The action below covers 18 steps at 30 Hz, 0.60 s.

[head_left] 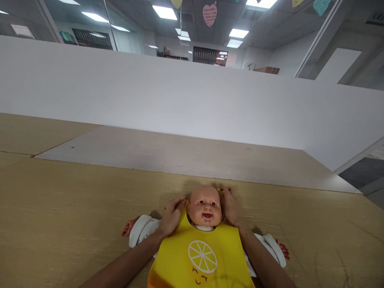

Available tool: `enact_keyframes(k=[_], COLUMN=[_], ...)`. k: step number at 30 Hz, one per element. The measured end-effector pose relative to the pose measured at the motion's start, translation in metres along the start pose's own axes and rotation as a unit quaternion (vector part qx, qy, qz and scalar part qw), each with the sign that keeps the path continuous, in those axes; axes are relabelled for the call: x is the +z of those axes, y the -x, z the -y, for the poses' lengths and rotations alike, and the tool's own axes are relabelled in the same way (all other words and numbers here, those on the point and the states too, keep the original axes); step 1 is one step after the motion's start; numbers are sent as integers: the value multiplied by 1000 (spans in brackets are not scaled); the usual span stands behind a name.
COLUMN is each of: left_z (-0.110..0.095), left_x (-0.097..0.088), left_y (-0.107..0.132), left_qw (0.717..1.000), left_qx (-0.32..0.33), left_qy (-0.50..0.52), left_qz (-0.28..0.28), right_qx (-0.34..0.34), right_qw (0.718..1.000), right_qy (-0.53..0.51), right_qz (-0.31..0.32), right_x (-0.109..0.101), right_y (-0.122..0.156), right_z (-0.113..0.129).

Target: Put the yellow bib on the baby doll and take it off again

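Note:
A baby doll [205, 208] lies on its back on the wooden table [75, 216], head pointing away from me. It wears white clothes and a yellow bib [201, 256] printed with a lemon slice and a smiling face. My left hand [171, 216] rests at the left of the doll's neck, fingers curled on the bib's neck strap. My right hand [231, 206] is at the right of the doll's head, fingers bent on the other strap end behind the neck. The strap ends are mostly hidden by the head and my hands.
A white partition wall [180, 96] runs across behind the table. A paler table panel [180, 154] lies beyond the wooden surface. The table's right edge drops to a dark floor [363, 172]. Paper hearts hang from the ceiling.

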<state>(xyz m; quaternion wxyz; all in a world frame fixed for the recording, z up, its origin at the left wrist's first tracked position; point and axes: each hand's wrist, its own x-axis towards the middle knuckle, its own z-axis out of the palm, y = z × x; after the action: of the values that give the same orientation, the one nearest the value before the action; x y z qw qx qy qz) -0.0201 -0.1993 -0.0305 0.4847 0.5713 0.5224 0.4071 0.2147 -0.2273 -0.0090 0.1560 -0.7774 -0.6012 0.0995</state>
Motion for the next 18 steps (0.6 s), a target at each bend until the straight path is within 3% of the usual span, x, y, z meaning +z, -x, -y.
enact_keyframes(k=[6,10,12,15,18], left_z=[-5,-26,-44,-72,-90], left_x=[0,-6,-13,-25,-32], left_y=[1,7,18,46,77], left_qw=[990,982,985,987,968], left_qx=[-7,3,45,117,236], left_qy=[120,162,139,79,2], left_qz=[-68,-99,-86,-78,-84], right_qx=[4,-83,-148,-237,-335], right_qw=[980,948,928,922,915], right_qy=[-143,-212,-258,-287,-215], right_qz=[-141,-223,-226,-105,59], right_x=[-14,-53,-77,-108,-118], right_y=[-10,3,19,53,87], right_z=[-5,5,14,33,55])
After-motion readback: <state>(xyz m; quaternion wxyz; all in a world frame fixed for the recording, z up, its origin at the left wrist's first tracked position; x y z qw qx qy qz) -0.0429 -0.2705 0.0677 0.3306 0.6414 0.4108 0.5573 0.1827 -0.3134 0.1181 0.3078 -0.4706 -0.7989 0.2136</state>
